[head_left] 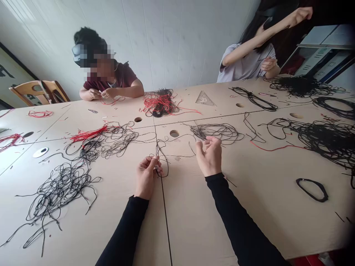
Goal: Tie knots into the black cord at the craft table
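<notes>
Thumb and fingers of my left hand (146, 175) are closed on a thin black cord (167, 168), which forms small loops above and beside the fingertips. To its right, my right hand (210, 157) is raised over the table with its fingers curled in. A strand of black cord runs across from near my left hand and disappears behind my right thumb. Whatever the right fingers grip is hidden from this side. Just beyond that hand lies a loose coil of black cord (222, 133).
Tangled black cords (59, 190) lie at left, near a red bundle (88, 133). A large black cord pile (330, 142) and a black ring (312, 190) are at right. Holes (174, 133) pierce the table. Two people sit opposite, near a clear triangle ruler (204, 98).
</notes>
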Available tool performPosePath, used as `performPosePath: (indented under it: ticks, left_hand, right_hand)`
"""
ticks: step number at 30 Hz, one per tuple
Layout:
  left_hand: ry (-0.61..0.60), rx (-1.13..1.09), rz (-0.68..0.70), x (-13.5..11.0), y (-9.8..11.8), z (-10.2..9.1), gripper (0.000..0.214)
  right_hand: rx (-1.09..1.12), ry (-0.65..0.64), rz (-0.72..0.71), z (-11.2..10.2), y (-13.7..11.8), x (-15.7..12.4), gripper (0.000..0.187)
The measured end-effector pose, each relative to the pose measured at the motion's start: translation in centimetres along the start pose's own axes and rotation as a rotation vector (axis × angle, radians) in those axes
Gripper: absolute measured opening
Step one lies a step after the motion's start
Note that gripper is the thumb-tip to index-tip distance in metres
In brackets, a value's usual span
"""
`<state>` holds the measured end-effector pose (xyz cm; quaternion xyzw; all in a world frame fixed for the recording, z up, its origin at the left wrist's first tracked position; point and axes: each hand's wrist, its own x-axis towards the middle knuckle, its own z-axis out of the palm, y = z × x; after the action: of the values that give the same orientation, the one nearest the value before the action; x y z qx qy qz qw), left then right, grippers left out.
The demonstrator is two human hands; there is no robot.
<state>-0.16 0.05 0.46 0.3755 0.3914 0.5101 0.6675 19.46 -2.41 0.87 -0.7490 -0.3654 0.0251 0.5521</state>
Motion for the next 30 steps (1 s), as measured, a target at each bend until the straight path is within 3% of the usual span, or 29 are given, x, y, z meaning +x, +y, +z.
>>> performPosePath:
  ticks: [2, 5, 7, 10, 13, 19, 26, 30]
  left_hand:
    - [0.001, 0.002, 0.002, 0.0, -0.1, 0.0, 0.030]
    - [-0.009, 0.014, 0.002, 0.1, -0.2, 0.0, 0.030]
    - [-0.023, 0.023, 0.005, 0.1, -0.2, 0.0, 0.030]
    - [-0.038, 0.031, 0.008, 0.1, -0.2, 0.0, 0.030]
    - [-0.043, 0.039, 0.007, 0.1, -0.3, -0.1, 0.030]
    - [-0.058, 0.041, 0.021, 0.1, -0.4, -0.2, 0.028]
    - [-0.032, 0.158, 0.018, -0.1, -0.4, 0.1, 0.031]
    - [-0.056, 0.209, 0.045, -0.2, -0.4, 0.2, 0.030]
  right_hand:
    - [0.050, -0.089, -0.113, 0.2, -1.1, -1.0, 0.031]
    - [0.178, -0.570, -0.258, 0.8, -2.3, -2.7, 0.021]
    - [0.195, -0.740, -0.333, 1.5, -2.7, -3.7, 0.015]
    - [0.195, -0.672, -0.361, 2.2, -2.6, -4.5, 0.012]
    - [0.216, -0.599, -0.300, 2.3, -2.5, -4.6, 0.016]
    - [0.229, -0.753, -0.218, 2.5, -2.5, -4.9, 0.017]
    - [0.237, -0.553, -0.285, 2.4, -3.0, -5.1, 0.017]
    - [0.301, -0.542, -0.176, 2.6, -3.0, -5.3, 0.018]
